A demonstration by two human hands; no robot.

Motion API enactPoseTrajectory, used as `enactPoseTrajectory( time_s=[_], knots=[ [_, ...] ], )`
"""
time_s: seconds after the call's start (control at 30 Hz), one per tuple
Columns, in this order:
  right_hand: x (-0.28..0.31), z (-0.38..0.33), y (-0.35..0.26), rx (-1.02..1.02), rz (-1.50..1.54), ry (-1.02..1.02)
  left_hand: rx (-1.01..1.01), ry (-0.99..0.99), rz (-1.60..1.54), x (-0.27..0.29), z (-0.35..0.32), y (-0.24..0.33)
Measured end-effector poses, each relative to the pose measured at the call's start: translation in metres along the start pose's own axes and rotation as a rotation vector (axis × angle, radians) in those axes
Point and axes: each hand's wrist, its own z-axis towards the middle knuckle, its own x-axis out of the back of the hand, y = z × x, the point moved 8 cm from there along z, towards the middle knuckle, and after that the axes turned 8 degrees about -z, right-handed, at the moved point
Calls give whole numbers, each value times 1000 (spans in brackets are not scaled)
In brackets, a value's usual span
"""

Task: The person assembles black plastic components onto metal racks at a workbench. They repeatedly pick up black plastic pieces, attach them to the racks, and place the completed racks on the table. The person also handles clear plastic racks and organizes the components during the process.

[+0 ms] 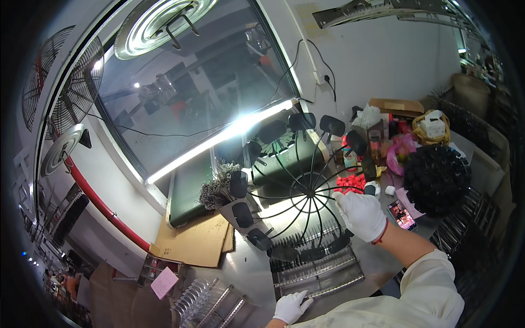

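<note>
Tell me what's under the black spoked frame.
Through the spoked frame: metal tabletop and part of a metal rack. Whatever sits behind its black pads is covered.

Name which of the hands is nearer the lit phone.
Right. The right hand is just left of the phone; the left hand is farther off, by the near edge of the metal rack.

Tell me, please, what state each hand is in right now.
Left hand: partly curled beside the metal rack; grip cannot be told.
Right hand: curled at the black spoked frame; grip cannot be told.
</note>
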Motion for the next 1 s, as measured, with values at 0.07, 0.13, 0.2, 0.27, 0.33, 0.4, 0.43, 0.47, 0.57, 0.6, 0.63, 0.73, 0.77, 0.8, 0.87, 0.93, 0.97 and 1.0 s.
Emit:
enactPoseTrajectory(
  time_s=[0.07, 0.13, 0.2, 0.27, 0.33, 0.4, 0.43, 0.47, 0.57, 0.6, 0.63, 0.73, 0.77, 0.8, 0.87, 0.93, 0.97, 1.0],
  knots=[
    [-4, -2, 2, 14, 2, 0, 2, -14, 1, -1, 1, -1],
    [-7, 0, 4, 26, 8, -16, 35, -34, -36, 5, 3, 1],
    [-13, 3, 4, 32, 27, -56, 108, -71, -108, 17, 3, 7],
    [-15, 10, 0, 62, 8, -90, 102, -63, -137, 12, -1, 1],
    [-16, 19, -3, 100, 9, -86, 106, -67, -143, 10, -2, -2],
    [-14, 28, -6, 134, -13, -84, 122, -85, -127, 11, -1, 0],
    [-14, 33, -7, 150, -8, -93, 136, -93, -142, 14, 0, 2],
    [-15, 38, -9, 167, -2, -102, 152, -102, -157, 18, 2, 5],
    [-17, 57, -15, 219, 4, -80, 119, -54, -165, 21, 3, 9],
    [-17, 65, -17, 236, 10, -60, 94, -26, -162, 22, 5, 10],
    [-15, 74, -19, 258, 17, -22, 61, -23, -92, 22, 7, 10],
    [-17, 114, -21, 250, 72, 2, -29, 44, -11, 8, 5, -1],
    [-27, 129, -15, 227, 161, -15, -23, 58, 12, 8, 1, 1],
    [-24, 149, -15, 236, 192, 38, -26, 76, 38, 14, 4, 6],
    [-33, 193, -9, 195, 129, -151, -26, 77, 41, 17, 3, 11],
    [-24, 231, -19, 141, 62, -246, -2, 91, 62, 20, -3, 8],
    [-21, 245, -16, 141, 28, -216, -1, 91, 54, 20, 0, 8],
    [-19, 257, -12, 141, -6, -186, 1, 92, 46, 20, 1, 8]
  ],
)
